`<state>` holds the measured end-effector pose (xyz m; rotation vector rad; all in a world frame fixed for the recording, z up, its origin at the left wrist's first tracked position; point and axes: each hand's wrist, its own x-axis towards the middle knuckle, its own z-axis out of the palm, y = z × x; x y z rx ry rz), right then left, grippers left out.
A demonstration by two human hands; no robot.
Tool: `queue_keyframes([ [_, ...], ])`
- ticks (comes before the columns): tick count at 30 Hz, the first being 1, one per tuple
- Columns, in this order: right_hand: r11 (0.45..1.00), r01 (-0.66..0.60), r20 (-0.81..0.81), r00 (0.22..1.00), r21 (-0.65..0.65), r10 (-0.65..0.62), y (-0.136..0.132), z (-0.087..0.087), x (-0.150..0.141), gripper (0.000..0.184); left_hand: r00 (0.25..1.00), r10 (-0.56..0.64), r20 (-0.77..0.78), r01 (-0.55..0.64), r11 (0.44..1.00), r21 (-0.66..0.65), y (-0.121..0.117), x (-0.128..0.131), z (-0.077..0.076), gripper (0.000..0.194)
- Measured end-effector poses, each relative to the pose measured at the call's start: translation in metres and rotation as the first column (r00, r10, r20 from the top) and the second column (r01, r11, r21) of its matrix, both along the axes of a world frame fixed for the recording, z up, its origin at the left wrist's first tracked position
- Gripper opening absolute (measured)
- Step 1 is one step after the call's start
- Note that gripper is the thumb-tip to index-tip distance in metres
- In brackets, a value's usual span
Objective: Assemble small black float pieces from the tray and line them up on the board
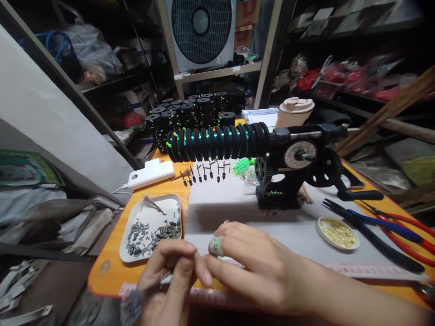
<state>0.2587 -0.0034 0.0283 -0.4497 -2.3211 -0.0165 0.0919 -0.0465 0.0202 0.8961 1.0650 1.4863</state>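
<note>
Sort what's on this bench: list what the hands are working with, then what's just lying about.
In use: left hand and right hand, pinching something too small to identify; tray of small dark parts nearest.

Lying about: winding machine, dish of gold beads, pliers, white power bank, beige cup.

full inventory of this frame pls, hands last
winding machine: 1, black, table centre-right
spools on its shaft: a row, black with green line
stacked spools: many, black, behind
tray: 1, white, small dark parts, left
dish: 1, white, gold beads, right
pliers: at least 2, blue and red handles, right edge
power bank: 1, white
fan: 1, white, shelf
left hand: pinching something small
right hand: taped fingertip, meets left
</note>
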Motion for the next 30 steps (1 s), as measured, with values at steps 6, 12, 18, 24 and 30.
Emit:
queue_keyframes([
  [6,0.975,0.088,-0.084,0.991,-0.202,-0.107,-0.003,0.004,0.011,0.024,0.884,-0.323,-0.337,0.267,0.942,-0.202,0.031,-0.017,-0.005,0.023],
  [12,0.883,0.059,-0.245,0.950,-0.466,-0.193,-0.003,0.004,0.011,0.012,0.923,-0.384,0.011,0.381,0.912,-0.152,0.023,-0.006,-0.013,0.032],
  [18,0.843,0.074,-0.279,0.925,-0.533,-0.257,0.002,0.000,0.014,0.011,0.918,-0.331,0.221,0.356,0.931,-0.085,0.017,0.009,-0.021,0.027],
  [24,0.841,0.078,-0.298,0.914,-0.535,-0.274,0.002,0.000,0.014,0.013,0.953,-0.294,0.070,0.299,0.950,-0.085,0.016,0.022,-0.023,0.026],
  [30,0.828,0.042,-0.355,0.890,-0.560,-0.285,0.001,0.000,0.013,0.013,0.952,-0.169,-0.255,0.158,0.985,-0.062,0.013,0.028,-0.018,0.023],
])
